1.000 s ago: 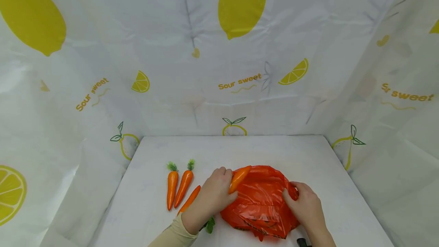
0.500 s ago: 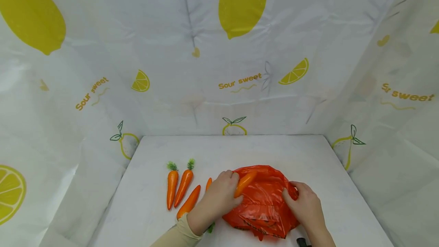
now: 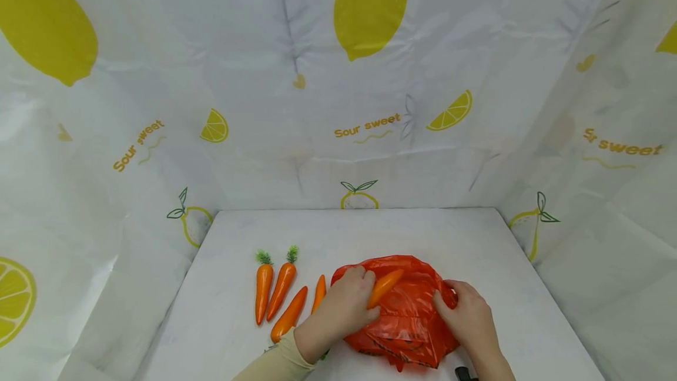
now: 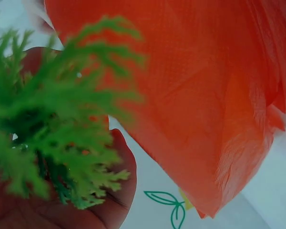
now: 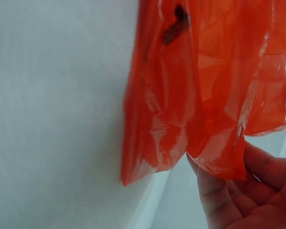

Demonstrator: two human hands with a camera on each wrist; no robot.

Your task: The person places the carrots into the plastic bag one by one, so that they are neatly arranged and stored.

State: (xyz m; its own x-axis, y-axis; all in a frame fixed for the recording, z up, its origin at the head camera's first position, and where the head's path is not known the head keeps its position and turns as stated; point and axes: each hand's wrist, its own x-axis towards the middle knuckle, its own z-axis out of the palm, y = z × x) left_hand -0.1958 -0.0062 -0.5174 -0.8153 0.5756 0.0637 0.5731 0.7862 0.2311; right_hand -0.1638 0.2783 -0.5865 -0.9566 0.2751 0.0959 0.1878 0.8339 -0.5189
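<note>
My left fingers (image 3: 364, 277) grip a carrot (image 3: 387, 287) over the red bag's (image 3: 411, 316) ten-o'clock side while my right fingers (image 3: 464, 289) pinch it at three, and I reckon its slack plastic could fold inward, snagging the bushy leaves (image 4: 62, 109).

And here's the glossy orange carrot (image 3: 388, 288), gripped in the left hand (image 3: 346, 304), slanting with its tapered end up and to the right across the red bag (image 3: 404, 325), its leafy green top (image 4: 66, 109) bushing out in the left wrist view! The bag, thin, shiny and creased with dark print low on its front, sits puffed out on the table (image 3: 423, 231), its right edge pinched by the right hand (image 3: 468, 313).
</note>
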